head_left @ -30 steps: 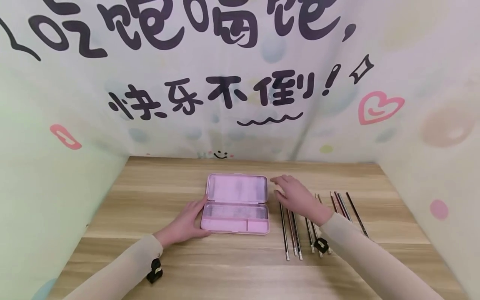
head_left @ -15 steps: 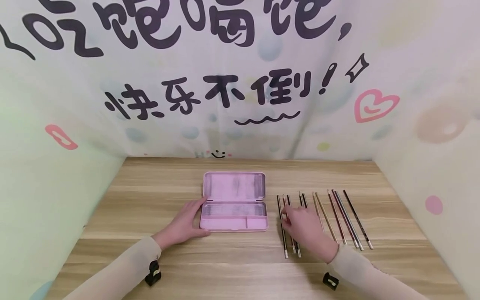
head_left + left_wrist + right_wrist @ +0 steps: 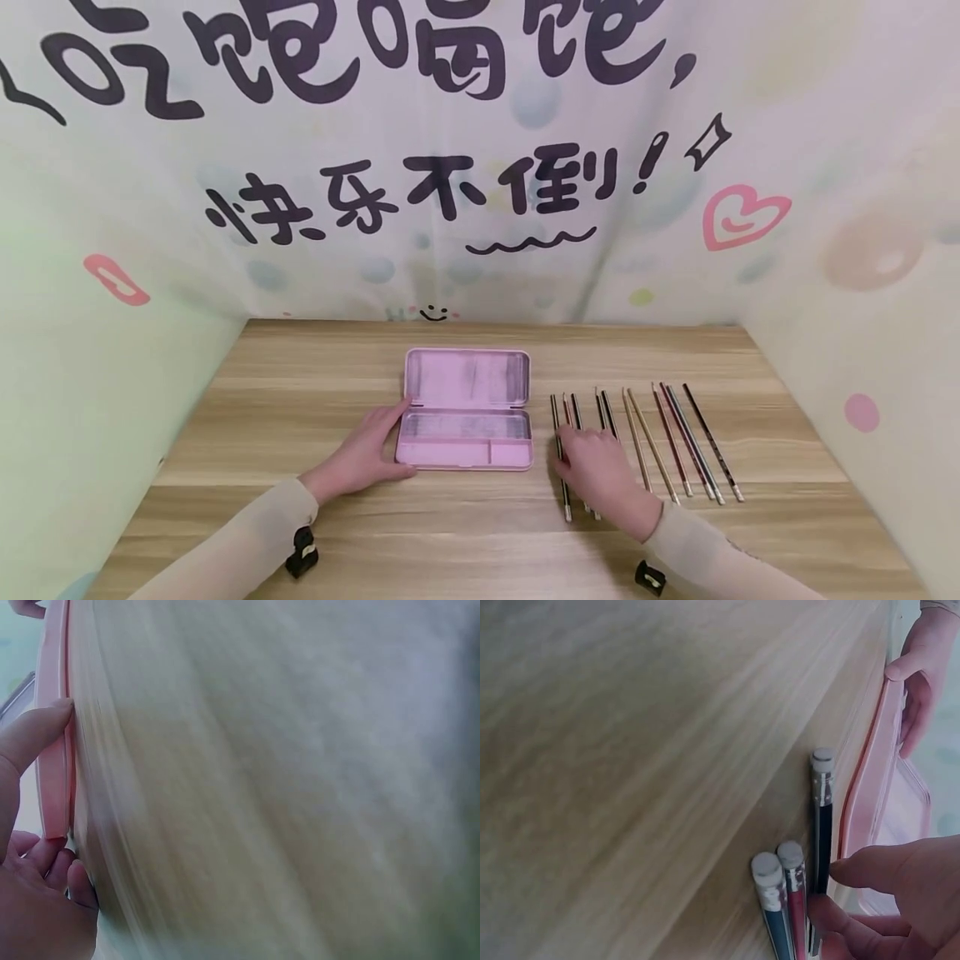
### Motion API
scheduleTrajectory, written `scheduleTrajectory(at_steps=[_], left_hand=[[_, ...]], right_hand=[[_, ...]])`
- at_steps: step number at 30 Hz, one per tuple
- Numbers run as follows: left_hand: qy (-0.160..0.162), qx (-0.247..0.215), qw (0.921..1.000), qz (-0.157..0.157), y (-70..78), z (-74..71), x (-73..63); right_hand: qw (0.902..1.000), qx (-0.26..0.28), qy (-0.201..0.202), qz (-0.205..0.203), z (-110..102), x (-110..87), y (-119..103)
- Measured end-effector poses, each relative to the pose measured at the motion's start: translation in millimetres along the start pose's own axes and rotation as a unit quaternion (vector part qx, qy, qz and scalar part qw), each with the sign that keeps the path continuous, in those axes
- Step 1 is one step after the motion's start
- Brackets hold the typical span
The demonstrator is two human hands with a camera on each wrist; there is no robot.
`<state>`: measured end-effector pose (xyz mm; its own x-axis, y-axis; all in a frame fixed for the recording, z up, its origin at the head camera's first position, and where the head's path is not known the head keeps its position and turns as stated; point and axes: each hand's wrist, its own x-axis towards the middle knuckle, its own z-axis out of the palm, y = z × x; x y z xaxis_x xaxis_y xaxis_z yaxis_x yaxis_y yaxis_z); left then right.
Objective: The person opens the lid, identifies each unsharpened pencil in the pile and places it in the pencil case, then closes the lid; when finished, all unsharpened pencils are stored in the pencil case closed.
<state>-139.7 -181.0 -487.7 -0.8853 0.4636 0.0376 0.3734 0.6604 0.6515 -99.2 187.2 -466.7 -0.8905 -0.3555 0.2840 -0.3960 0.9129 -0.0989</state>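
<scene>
An open pink pencil case lies on the wooden table, its lid folded back and its compartments bare. My left hand holds the case by its left end, thumb at the front edge and fingers round the side, as the left wrist view also shows. To the right of the case, my right hand pinches the leftmost black pencil between thumb and forefinger. That pencil lies with its white eraser end toward me. Close beside it are a red pencil and a dark blue one, partly hidden under the hand.
Further right lie several more pencils, among them yellowish ones, a dark red one and a black one. A printed curtain with lettering stands behind the table and along its sides.
My right hand has come down from beside the lid, passed over the pencils and taken hold of the leftmost black one. The left hand has stayed on the case.
</scene>
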Motion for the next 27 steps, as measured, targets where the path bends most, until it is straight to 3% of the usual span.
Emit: scheduleTrajectory(at_steps=[4,12,19,27], left_hand=[[0.002,0.001,1.0000,0.006,2.1,-1.6,-0.9],[-0.005,0.001,1.0000,-0.002,4.2,-2.4,-3.2],[0.000,0.008,0.9999,0.008,4.0,-2.6,-1.3],[-0.002,0.012,0.9999,0.008,3.4,-1.9,-1.0]], right_hand=[[0.9996,0.008,-0.010,0.025,1,2.6,-1],[0.9930,0.020,-0.076,0.088,-2,9.8,-5],[0.9882,0.028,-0.098,0.114,-4,14.9,-8],[0.9788,0.081,-0.129,0.137,-6,23.6,-5]])
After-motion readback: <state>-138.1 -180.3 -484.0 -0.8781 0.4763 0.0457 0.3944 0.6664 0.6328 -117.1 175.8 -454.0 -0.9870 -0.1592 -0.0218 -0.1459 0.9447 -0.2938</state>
